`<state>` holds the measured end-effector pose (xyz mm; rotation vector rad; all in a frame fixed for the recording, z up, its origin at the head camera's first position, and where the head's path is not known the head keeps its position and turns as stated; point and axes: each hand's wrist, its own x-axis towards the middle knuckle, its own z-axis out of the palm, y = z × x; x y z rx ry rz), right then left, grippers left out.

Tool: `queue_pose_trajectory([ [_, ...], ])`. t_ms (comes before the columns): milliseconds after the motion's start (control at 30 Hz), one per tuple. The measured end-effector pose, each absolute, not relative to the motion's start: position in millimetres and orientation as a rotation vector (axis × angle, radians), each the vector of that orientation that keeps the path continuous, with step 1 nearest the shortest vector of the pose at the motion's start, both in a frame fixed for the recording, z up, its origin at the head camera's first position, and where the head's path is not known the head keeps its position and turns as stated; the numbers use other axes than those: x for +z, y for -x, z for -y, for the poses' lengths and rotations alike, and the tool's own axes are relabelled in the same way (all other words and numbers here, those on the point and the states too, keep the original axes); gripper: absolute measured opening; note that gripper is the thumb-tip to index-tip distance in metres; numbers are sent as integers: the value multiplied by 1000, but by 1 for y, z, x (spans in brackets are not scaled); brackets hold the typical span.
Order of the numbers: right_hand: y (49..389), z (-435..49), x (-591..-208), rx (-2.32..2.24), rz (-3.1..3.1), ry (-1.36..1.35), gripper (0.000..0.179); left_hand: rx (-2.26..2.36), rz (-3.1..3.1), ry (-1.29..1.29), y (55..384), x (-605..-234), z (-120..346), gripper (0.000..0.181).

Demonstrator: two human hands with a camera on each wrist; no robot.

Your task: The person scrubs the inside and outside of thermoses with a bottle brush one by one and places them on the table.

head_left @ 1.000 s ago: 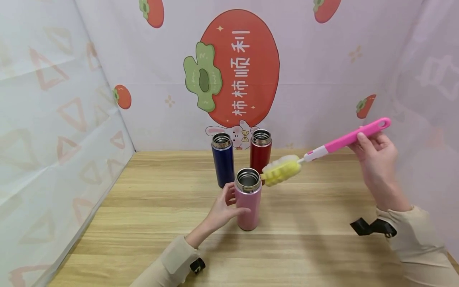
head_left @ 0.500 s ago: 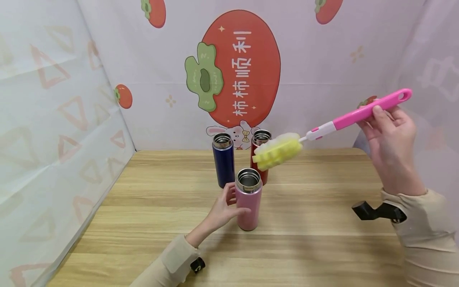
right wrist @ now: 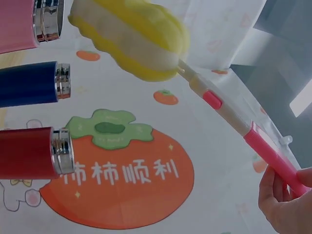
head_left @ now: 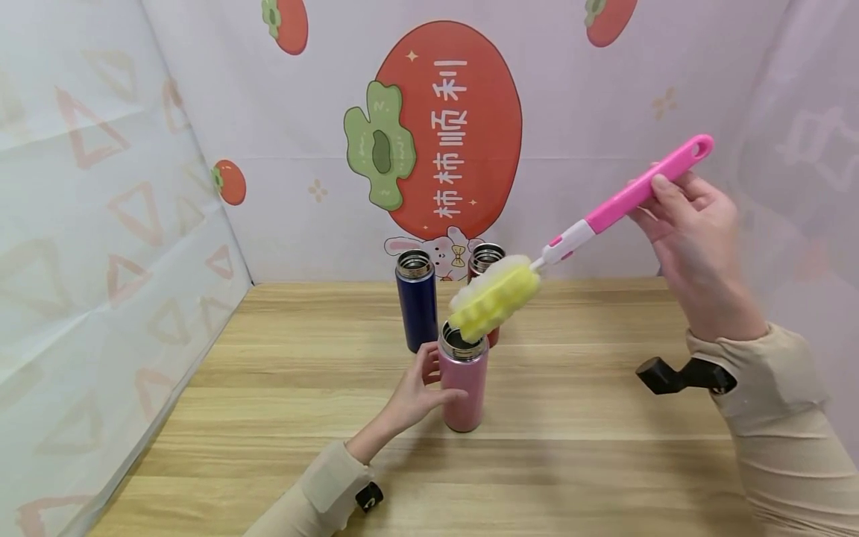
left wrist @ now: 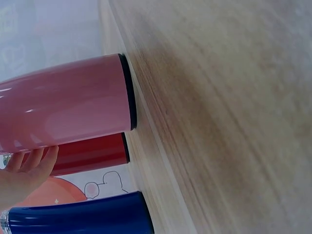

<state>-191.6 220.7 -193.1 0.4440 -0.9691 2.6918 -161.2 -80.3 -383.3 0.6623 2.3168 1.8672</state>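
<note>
My left hand [head_left: 416, 395] grips a pink bottle [head_left: 464, 391] from its left side, fingers behind it and thumb across the front. The bottle stands upright with its steel mouth uncovered. In my right hand [head_left: 698, 231] is a bottle brush [head_left: 620, 205], held by its pink handle and slanting down to the left. Its yellow and white sponge head [head_left: 496, 296] overlaps the pink bottle's mouth in the head view. From the right wrist, that sponge [right wrist: 131, 41] appears just beyond the pink bottle's steel neck [right wrist: 48, 19].
Behind the pink bottle stand a blue bottle [head_left: 417, 309] and a red bottle [head_left: 487, 257], both without lids. The red one is partly hidden by the sponge. The wooden table [head_left: 268, 418] meets a printed cloth backdrop [head_left: 590, 164] at the back.
My right hand has lifted the bottle brush, then carried it left, so its sponge has gone from beside the pink bottle to over its mouth. My left hand and the bottles stay put.
</note>
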Motion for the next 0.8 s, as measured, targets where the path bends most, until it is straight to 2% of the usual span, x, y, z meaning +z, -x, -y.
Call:
queue_pose_trajectory([
  [400, 194, -190, -174, 2504, 1351, -566, 35, 1852, -2332, -680, 177, -413, 83, 69],
  [567, 194, -176, -157, 2328, 1624, -620, 40, 1834, -2345, -643, 176, -410, 83, 68],
  [800, 195, -148, -137, 1979, 1882, -845, 31, 1862, -2306, -650, 167, -392, 82, 65],
])
